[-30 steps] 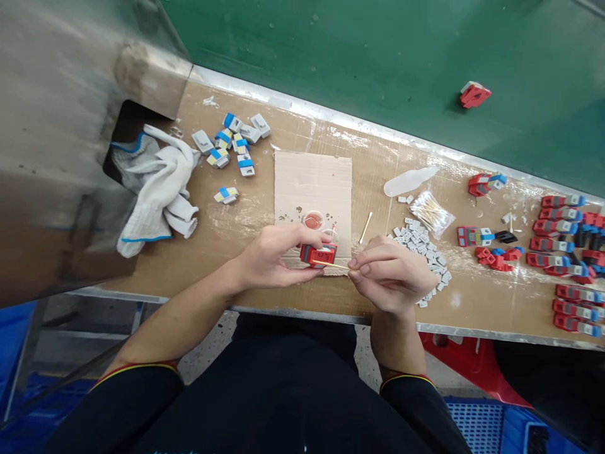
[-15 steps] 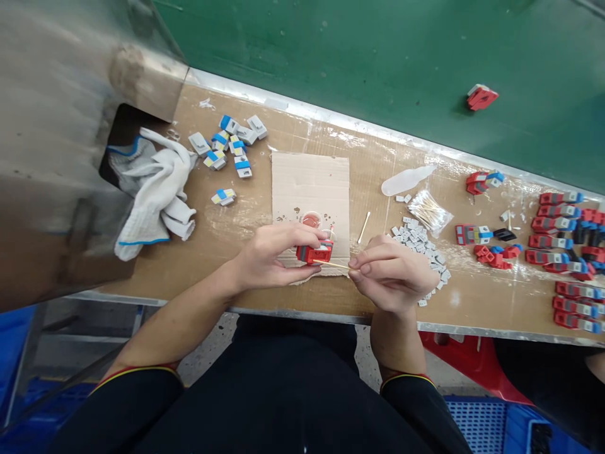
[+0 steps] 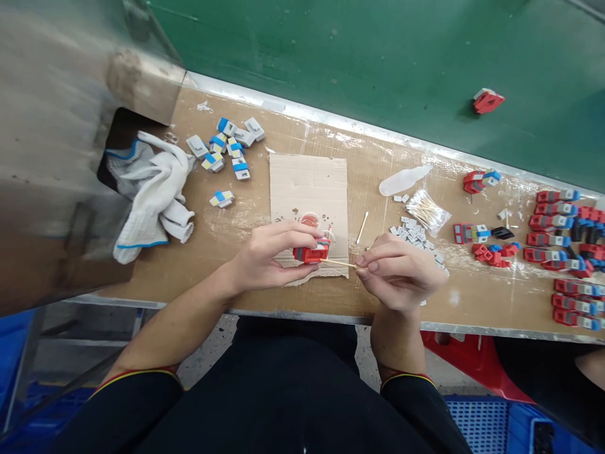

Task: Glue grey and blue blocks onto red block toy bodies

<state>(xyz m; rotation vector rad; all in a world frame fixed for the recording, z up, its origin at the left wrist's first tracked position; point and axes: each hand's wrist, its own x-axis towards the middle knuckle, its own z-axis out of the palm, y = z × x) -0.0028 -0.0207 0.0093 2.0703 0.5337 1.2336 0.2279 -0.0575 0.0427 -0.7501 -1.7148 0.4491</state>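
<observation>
Between the thumb and fingers of my left hand [image 3: 271, 255] is a small red and grey toy vehicle part [image 3: 311, 252], held over the near edge of a cardboard sheet [image 3: 309, 180]. My right hand [image 3: 401, 271] pinches a thin wooden stick [image 3: 341, 263], which looks like a cotton swab. The stick's far tip meets or nearly meets the red part's lower right side; its other end is hidden in my fingers. Just beyond the part sits a small round dish of reddish liquid [image 3: 309, 220]. A loose cotton swab [image 3: 362, 227] lies right of the cardboard.
Grey, blue and yellow pieces [image 3: 227, 145] and white gloves [image 3: 151, 195] lie left. Right are a clear plastic dropper-like piece [image 3: 405, 181], a swab bag [image 3: 428, 211], small grey tiles [image 3: 416, 233] and rows of red toy vehicles [image 3: 551, 224]. A green surface [image 3: 354, 69] runs behind.
My right hand has shifted slightly right, and the stick's tip has moved right along the red part. My left hand keeps its hold on the part.
</observation>
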